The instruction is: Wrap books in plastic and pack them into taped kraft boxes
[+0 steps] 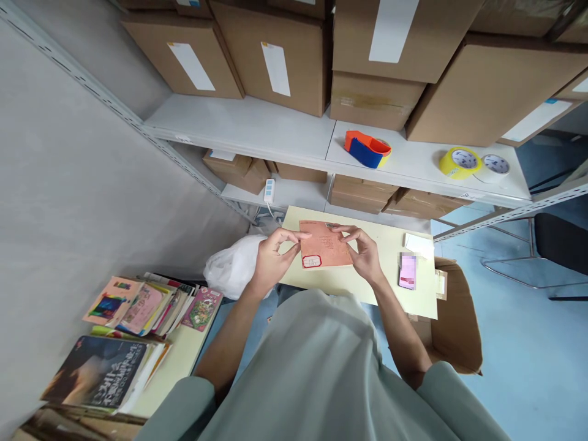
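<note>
A thin salmon-pink book [325, 246] is held up over the pale yellow table [294, 278]. Small print runs across its cover, and a red-outlined white box sits at its lower left corner. My left hand [275, 257] pinches the left edge between thumb and fingers. At the right edge, my right hand [365, 254] grips the book, with fingertips near the top corner and the thumb lower down. Right of that hand, a phone [407, 271] with a pink, blurred screen lies on the table, below a white paper or card [419, 245].
Stacked books [105, 373] stand on a side table at lower left, near a white plastic bag [234, 266]. Shelves ahead hold cardboard boxes [280, 61], a tape dispenser [367, 150], tape rolls [460, 162] and a power strip [269, 191]. An open carton [457, 318] and a chair [560, 242] are at right.
</note>
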`<state>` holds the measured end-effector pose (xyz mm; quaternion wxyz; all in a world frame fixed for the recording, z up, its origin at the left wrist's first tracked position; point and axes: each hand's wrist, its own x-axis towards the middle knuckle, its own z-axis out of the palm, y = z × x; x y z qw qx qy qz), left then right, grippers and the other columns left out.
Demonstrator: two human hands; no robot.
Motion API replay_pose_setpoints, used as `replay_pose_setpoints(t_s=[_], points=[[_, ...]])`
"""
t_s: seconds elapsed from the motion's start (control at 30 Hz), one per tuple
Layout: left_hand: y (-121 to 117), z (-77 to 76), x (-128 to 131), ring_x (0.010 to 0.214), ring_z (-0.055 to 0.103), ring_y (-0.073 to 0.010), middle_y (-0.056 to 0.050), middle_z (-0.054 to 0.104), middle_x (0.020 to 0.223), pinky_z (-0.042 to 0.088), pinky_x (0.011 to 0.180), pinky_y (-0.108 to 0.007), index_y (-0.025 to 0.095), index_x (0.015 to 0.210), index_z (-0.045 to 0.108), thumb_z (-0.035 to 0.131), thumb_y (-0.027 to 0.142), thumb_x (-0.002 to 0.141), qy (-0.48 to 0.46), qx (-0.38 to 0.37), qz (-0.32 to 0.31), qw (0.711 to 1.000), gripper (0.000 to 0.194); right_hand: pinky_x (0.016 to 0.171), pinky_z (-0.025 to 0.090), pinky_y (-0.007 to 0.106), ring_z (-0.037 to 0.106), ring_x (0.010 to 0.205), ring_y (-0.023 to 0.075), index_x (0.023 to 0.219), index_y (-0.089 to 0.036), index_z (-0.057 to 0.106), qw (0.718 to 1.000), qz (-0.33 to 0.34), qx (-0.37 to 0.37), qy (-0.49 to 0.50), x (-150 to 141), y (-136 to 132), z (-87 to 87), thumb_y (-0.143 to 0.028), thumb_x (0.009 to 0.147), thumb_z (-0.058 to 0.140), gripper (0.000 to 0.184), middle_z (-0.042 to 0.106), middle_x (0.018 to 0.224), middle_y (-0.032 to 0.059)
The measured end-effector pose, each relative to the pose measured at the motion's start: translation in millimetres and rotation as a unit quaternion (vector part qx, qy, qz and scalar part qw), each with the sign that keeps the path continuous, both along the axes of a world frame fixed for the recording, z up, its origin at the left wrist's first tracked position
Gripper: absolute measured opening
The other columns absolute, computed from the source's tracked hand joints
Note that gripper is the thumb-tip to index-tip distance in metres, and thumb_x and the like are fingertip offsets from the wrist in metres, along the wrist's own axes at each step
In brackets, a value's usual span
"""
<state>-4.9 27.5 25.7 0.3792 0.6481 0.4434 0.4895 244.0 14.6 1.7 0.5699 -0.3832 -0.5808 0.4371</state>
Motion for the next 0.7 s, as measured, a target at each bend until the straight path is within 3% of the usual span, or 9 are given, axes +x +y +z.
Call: replay_pose_setpoints(t_s=[0.13, 0.27, 0.33, 0.4, 0.53, 0.63, 0.7], points=[[-5, -7.2, -3, 0.096, 0.080, -0.0225, -0.007, 0.084, 0.100, 0.063, 0.090, -0.036, 0.024, 0.087, 0.063, 0.078, 0.046, 0.097, -0.005, -0.040, 0.007, 0.999, 0.028, 0.105, 0.061, 0.047, 0.079, 0.111, 0.0261, 0.104, -0.029, 0.069, 0.999, -0.023, -0.032, -0.021, 0, -4, -8.2, -0.058, 0.101, 0.079, 0.030, 0.082, 0.113, 0.0073], [-6, -13.4, -9, 0.089, 0.078, -0.0206, -0.006, 0.083, 0.098, 0.060, 0.079, -0.030, 0.023, 0.094, 0.075, 0.076, 0.051, 0.099, 0.021, -0.059, 0.015, 0.998, 0.028, 0.090, 0.064, 0.039, 0.076, 0.083, 0.0188, 0.129, -0.031, 0.065, 0.996, -0.019, -0.091, -0.014, -2, -6, -17.0, -0.060, 0.098, 0.081, 0.046, 0.082, 0.104, 0.0029], [-7, -15.5, -13, 0.093, 0.078, -0.0210, -0.008, 0.085, 0.107, 0.061, 0.080, -0.030, 0.023, 0.104, 0.080, 0.069, 0.051, 0.103, 0.034, -0.073, 0.008, 0.997, 0.031, 0.088, 0.064, 0.037, 0.077, 0.085, 0.0186, 0.132, -0.031, 0.066, 0.994, -0.008, -0.104, -0.017, -2, -6, -19.0, -0.061, 0.098, 0.082, 0.048, 0.083, 0.112, 0.0042], [-7, -16.9, -17, 0.099, 0.079, -0.0220, -0.009, 0.085, 0.115, 0.061, 0.083, -0.032, 0.023, 0.110, 0.082, 0.066, 0.052, 0.104, 0.043, -0.084, 0.002, 0.996, 0.033, 0.089, 0.065, 0.036, 0.079, 0.097, 0.0213, 0.123, -0.029, 0.074, 0.993, 0.003, -0.110, -0.032, -1, -6, -19.3, -0.062, 0.099, 0.079, 0.041, 0.083, 0.119, 0.0065], [-6, -17.2, -22, 0.101, 0.080, -0.0236, -0.009, 0.086, 0.114, 0.061, 0.084, -0.032, 0.023, 0.110, 0.083, 0.076, 0.052, 0.095, 0.038, -0.097, 0.006, 0.995, 0.034, 0.099, 0.065, 0.039, 0.080, 0.110, 0.0244, 0.116, -0.027, 0.083, 0.991, 0.032, -0.113, -0.058, 3, -5, -14.5, -0.065, 0.102, 0.071, 0.042, 0.085, 0.120, 0.0071], [-4, -12.4, -22, 0.096, 0.080, -0.0239, -0.008, 0.086, 0.106, 0.060, 0.080, -0.032, 0.023, 0.103, 0.083, 0.082, 0.055, 0.090, 0.026, -0.097, 0.010, 0.995, 0.035, 0.100, 0.065, 0.041, 0.083, 0.105, 0.0270, 0.113, -0.027, 0.085, 0.991, 0.036, -0.115, -0.065, 0, -3, -5.5, -0.066, 0.092, 0.083, 0.044, 0.087, 0.108, 0.0063], [-3, -6.9, -21, 0.086, 0.079, -0.0228, -0.007, 0.085, 0.093, 0.060, 0.077, -0.032, 0.023, 0.093, 0.081, 0.082, 0.058, 0.090, 0.031, -0.099, 0.014, 0.994, 0.035, 0.090, 0.067, 0.040, 0.084, 0.090, 0.0275, 0.100, -0.025, 0.084, 0.988, 0.027, -0.142, -0.056, -6, -2, 2.2, -0.068, 0.086, 0.088, 0.046, 0.087, 0.090, 0.0059]])
